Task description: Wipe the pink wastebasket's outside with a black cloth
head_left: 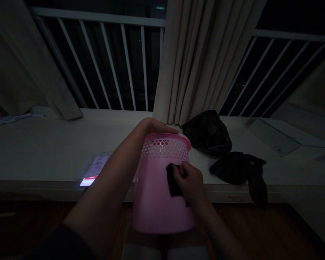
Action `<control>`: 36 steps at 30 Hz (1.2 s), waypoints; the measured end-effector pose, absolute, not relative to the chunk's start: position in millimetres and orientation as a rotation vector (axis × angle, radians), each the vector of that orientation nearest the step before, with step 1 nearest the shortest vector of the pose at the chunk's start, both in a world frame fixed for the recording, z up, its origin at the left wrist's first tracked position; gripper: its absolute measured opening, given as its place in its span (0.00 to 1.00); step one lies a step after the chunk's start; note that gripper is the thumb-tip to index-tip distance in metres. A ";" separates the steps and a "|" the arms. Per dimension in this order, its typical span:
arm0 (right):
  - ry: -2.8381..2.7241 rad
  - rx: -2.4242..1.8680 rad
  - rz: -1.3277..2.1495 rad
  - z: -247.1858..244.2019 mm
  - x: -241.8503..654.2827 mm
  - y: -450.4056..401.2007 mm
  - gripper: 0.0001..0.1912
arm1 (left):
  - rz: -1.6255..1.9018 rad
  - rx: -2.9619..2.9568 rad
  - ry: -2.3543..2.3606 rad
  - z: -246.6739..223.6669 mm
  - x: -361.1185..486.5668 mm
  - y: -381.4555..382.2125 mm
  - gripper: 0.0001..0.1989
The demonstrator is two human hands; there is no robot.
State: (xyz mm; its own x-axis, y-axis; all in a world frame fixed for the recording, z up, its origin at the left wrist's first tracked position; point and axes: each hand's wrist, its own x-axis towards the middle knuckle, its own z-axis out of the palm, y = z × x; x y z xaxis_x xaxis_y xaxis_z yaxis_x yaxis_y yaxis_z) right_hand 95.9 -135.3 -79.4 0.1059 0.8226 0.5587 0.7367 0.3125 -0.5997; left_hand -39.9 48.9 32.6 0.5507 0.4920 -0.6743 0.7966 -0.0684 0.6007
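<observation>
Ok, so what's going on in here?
A person has their left hand over the rim of a pink basket. Their right hand grips what looks like a black cloth at the basket's side. Two dark bags sit to the right on the pale ledge.

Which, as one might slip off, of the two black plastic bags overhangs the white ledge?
The smaller black plastic bag, drooping past the white ledge; the larger bag sits farther back by the beige fabric curtain.

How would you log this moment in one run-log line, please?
left hand: on rim of pink basket | right hand: holding black cloth against basket's side | nearby: large black bag, smaller black bag on ledge
</observation>
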 end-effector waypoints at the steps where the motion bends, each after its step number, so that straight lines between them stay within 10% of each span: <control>1: -1.639 -1.441 0.113 -79.4 95.8 -135.2 0.18 | -0.362 1.717 1.078 32.5 -39.7 49.4 0.37; 36: -1.772 -1.417 -0.111 -71.1 77.3 -140.7 0.15 | -0.406 1.680 1.070 29.0 -39.7 56.2 0.39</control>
